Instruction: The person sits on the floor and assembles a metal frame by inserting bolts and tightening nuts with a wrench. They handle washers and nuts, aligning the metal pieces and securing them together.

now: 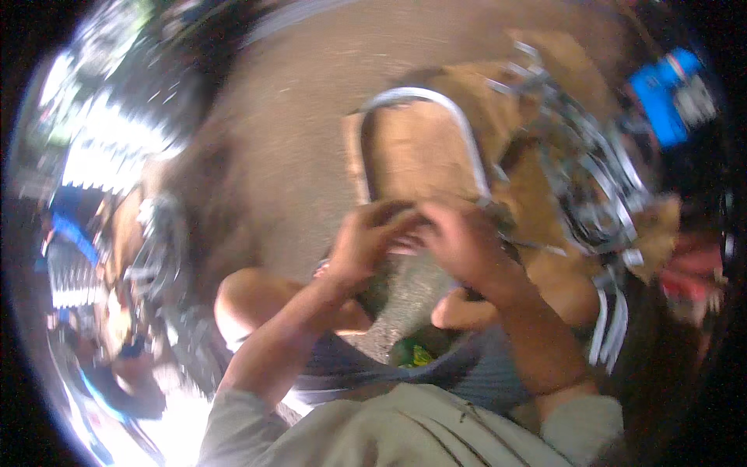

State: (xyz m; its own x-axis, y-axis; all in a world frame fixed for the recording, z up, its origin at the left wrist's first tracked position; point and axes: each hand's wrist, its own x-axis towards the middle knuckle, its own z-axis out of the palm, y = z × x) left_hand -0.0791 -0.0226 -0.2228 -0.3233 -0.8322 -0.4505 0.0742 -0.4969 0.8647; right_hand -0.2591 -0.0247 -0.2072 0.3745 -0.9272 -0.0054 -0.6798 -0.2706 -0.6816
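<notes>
A pale metal strip bent into a U (420, 93) lies on a brown sheet like cardboard (420, 152) in front of me, its curve at the far side. Both ends of the strip run down toward my hands. My left hand (367, 237) and my right hand (461, 237) meet just nearer than the sheet, fingers curled inward and blurred. Whatever they pinch between them is hidden or too small to name. Whether either hand touches the strip I cannot tell.
Bent metal strips (595, 187) lie heaped on brown sheeting at the right, with a blue object (661, 97) and a red one (692, 268) beyond. My bare knees (253, 303) flank the work. A green-and-yellow item (412, 354) sits between my legs. More metal coils (159, 241) stand left.
</notes>
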